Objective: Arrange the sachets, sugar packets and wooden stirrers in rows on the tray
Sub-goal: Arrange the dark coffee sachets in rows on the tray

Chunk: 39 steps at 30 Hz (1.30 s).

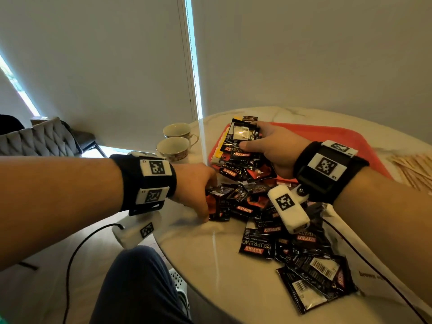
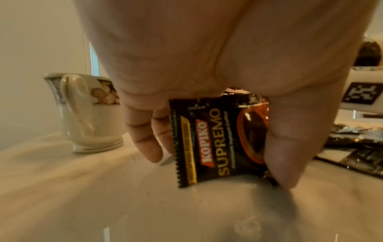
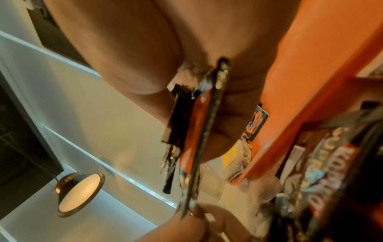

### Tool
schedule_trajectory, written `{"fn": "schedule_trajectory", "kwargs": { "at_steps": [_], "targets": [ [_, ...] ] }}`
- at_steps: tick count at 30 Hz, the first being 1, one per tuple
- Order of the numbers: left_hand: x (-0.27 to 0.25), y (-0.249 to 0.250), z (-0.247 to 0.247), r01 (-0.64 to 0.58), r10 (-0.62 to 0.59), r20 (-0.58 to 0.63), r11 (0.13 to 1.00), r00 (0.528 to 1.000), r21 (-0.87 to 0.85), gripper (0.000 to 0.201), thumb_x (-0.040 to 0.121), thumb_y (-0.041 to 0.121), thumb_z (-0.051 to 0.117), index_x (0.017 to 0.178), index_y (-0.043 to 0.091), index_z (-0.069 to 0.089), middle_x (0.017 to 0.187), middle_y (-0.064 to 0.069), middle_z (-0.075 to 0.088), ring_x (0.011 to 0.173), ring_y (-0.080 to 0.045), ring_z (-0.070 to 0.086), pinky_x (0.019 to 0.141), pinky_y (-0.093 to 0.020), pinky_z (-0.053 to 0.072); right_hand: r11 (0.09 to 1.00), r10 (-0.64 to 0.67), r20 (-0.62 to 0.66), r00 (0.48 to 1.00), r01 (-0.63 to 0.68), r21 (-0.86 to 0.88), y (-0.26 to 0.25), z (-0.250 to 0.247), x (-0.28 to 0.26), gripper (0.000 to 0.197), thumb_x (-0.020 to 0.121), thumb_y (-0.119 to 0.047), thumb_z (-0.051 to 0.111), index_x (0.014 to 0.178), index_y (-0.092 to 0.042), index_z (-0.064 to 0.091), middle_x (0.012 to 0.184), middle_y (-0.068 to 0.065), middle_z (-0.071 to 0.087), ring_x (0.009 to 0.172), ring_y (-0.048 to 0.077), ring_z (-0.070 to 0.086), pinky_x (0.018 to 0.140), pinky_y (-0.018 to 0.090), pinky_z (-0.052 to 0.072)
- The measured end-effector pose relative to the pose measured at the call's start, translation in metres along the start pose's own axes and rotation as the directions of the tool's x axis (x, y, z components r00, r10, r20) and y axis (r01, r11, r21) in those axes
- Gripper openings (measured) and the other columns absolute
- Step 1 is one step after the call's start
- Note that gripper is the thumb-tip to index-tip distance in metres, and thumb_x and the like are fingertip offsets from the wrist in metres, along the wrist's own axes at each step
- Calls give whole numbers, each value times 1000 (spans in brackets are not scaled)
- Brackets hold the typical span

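A black Kopiko sachet (image 2: 217, 140), pinched upright in the left hand (image 1: 196, 190) at the heap's nine-o'clock edge, stands with its long axis vertical on the surface (image 2: 103, 196); only the left wrist view shows its label. The right hand (image 1: 275, 148) grips a sachet stack (image 1: 243, 134) over the red tray (image 1: 364, 146).

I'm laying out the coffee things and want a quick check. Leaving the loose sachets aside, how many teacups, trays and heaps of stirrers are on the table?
Teacups: 2
Red tray: 1
Wooden stirrer heap: 1
Total: 4
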State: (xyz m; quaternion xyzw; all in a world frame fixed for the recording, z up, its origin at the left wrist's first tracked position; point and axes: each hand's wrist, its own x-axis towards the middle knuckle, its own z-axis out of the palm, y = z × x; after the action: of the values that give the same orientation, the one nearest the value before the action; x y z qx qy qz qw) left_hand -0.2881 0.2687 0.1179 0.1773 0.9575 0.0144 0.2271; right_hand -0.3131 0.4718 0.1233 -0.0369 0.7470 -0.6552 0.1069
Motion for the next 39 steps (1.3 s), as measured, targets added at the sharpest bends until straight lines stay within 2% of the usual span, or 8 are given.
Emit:
{"fn": "schedule_trajectory", "kwargs": {
  "at_steps": [4,7,11,14,20,26,35,39],
  "targets": [
    [4,6,-3,-22,21,-12,996,1000,-92,100,65,44,96,148,27,43,139,7,58,122,-18,59,108,-39,51,997,6,22,1000,-7,81,4,-1,5,38,94,-2,66,125,-21,55,115,15,71,98,36,74,84,57,60],
    [6,10,-3,31,-33,-13,995,999,-92,98,65,48,95,147,26,48,137,5,61,120,-18,60,107,-41,53,992,0,17,1000,-2,126,7,-1,9,37,94,-1,65,124,-20,56,116,17,71,100,37,73,84,57,60],
    [8,12,1,57,-63,-25,977,998,-207,61,68,42,96,119,32,64,117,9,70,109,-16,65,102,-40,55,980,-10,31,999,3,200,10,-3,14,33,93,1,65,121,-17,59,121,21,70,106,42,71,89,60,57],
    [9,10,0,116,-128,-5,916,992,-385,45,68,32,97,104,26,73,103,5,78,100,-18,72,99,-43,58,969,-12,47,999,0,246,10,-5,18,38,94,-1,66,128,-14,57,121,20,71,104,40,72,81,52,60],
    [0,-2,-4,179,-151,104,655,983,-734,41,80,4,86,112,25,72,101,-2,81,100,-27,77,92,-47,61,933,-22,73,997,-6,360,10,-12,22,33,96,0,61,126,-12,58,105,16,73,81,29,76,60,39,61],
    [2,-11,-12,66,-124,5,500,992,-864,41,82,-2,79,117,19,71,106,-10,80,103,-34,75,94,-52,60,922,-30,171,985,-38,385,6,-19,21,34,98,1,57,130,-8,58,96,13,75,76,27,76,54,37,59],
    [25,8,-32,-107,31,-103,168,994,-980,44,93,-11,60,128,14,62,113,-22,76,95,-39,77,68,-42,67,910,-66,231,971,-36,412,2,-33,23,39,96,2,55,133,-10,59,114,20,69,94,32,72,77,46,63],
    [46,18,-30,-133,-59,-129,-85,990,-987,42,92,-4,53,133,4,56,108,-24,72,75,-32,74,61,-41,63,836,-104,49,993,61,545,7,-35,36,43,96,6,53,136,-11,56,116,20,69,95,33,72,81,51,61]
  ]
}}
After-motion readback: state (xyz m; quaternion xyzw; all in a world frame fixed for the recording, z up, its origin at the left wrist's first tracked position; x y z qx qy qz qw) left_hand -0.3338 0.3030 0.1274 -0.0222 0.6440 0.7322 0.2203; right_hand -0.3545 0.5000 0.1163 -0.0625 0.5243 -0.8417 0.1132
